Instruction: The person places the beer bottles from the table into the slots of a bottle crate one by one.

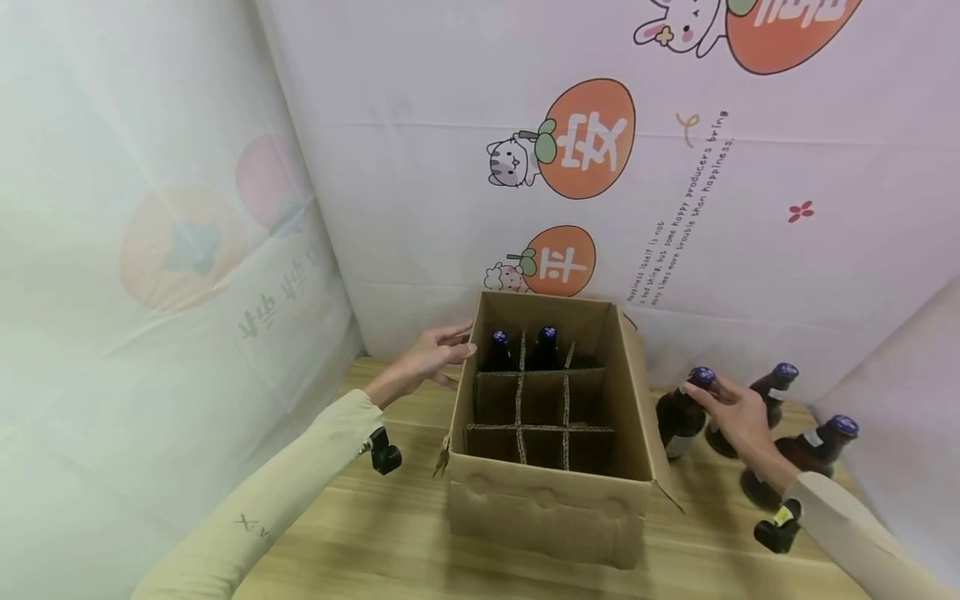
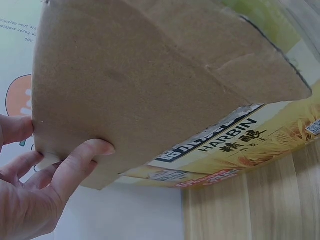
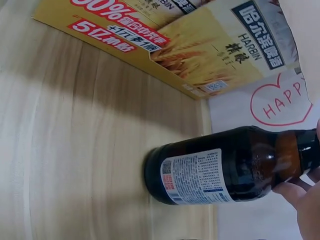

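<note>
An open cardboard beer box (image 1: 547, 492) stands on the table, split by cardboard dividers (image 1: 542, 372). Two capped bottles (image 1: 548, 337) stand in its far row, in the left and middle compartments. My left hand (image 1: 429, 357) holds the box at its far left corner; in the left wrist view, the thumb lies on a brown side flap and other fingers reach round the edge. On the right side, my right hand (image 1: 738, 417) grips a dark brown beer bottle (image 3: 210, 167) by its neck. This bottle is beside the box, with its white back label showing in the right wrist view.
Two more brown bottles, one farther back (image 1: 776, 383) and one nearer (image 1: 821, 446), stand right of my right hand. Printed white cloth (image 1: 435, 150) hangs close behind the box and along both sides. The wooden table (image 1: 360, 517) extends left and in front of the box.
</note>
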### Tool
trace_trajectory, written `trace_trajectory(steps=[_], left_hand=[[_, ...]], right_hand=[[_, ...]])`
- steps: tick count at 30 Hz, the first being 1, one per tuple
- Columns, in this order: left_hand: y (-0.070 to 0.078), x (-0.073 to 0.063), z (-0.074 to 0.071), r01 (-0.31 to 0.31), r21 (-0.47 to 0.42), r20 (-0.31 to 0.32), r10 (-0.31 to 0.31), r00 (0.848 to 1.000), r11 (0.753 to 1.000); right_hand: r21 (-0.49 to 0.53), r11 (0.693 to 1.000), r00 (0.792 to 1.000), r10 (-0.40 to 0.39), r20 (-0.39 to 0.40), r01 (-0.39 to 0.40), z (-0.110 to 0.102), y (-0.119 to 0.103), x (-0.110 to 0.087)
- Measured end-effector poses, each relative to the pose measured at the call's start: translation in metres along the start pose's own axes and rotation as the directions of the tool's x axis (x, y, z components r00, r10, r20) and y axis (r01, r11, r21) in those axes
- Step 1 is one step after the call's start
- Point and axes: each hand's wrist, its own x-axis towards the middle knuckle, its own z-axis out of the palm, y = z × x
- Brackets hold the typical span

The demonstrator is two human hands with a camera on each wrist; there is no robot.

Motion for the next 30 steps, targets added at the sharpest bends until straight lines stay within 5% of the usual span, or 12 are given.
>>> trace_trajectory(steps=[8, 15, 19, 25, 30], left_hand=[[0.002, 0.0, 0.001, 0.017, 0.01, 0.002, -0.017, 1.0, 1.0], [0.002, 0.001, 0.0, 0.02, 0.003, -0.01, -0.02, 1.0, 1.0], [0.002, 0.001, 0.001, 0.017, 0.007, -0.012, -0.017, 1.0, 1.0], [0.001, 0.0, 0.0, 0.018, 0.0, -0.014, -0.018, 1.0, 1.0], [0.001, 0.0, 0.001, 0.022, 0.007, -0.017, -0.022, 1.0, 1.0]], right_hand=[[0.075, 0.997, 0.999, 0.031, 0.011, -0.032, -0.005, 0.001, 0.011], [0.169, 0.97, 0.985, 0.169, 0.035, -0.173, -0.006, -0.003, 0.021], [0.132, 0.966, 0.974, 0.219, 0.052, -0.224, -0.006, -0.009, 0.022], [0.05, 0.966, 0.967, 0.252, 0.028, -0.253, -0.013, -0.021, 0.025], [0.138, 0.967, 0.975, 0.22, -0.028, -0.214, -0.023, -0.027, 0.029]])
